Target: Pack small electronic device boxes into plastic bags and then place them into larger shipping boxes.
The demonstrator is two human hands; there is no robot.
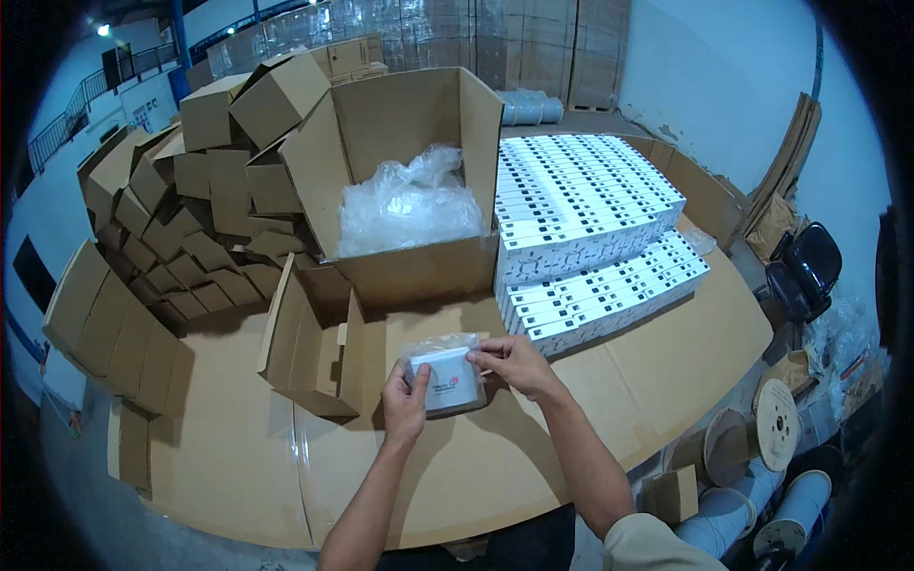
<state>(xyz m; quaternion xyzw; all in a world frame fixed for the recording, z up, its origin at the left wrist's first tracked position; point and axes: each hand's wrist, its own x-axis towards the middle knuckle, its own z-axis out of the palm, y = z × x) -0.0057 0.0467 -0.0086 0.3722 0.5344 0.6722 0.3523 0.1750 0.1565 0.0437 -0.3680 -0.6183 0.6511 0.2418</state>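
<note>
Between my hands is a flat white rounded device (447,383) inside a clear plastic bag (438,344), with small dark and red print on its face. My left hand (405,400) grips its left side, thumb over the front. At the upper right corner, my right hand (514,366) pinches the bag between thumb and fingers. Just left of my left hand stands an open narrow cardboard box (309,376). Behind it, a large open carton (409,271) holds a heap of clear plastic bags (409,209).
Stacked white boxes (590,247) stand at the right on the cardboard-covered table (228,457). Many brown cartons (214,190) pile up at the back left, with several folded ones (114,333) at the left edge. Cable reels (776,423) and a black chair (804,271) sit beyond the right edge.
</note>
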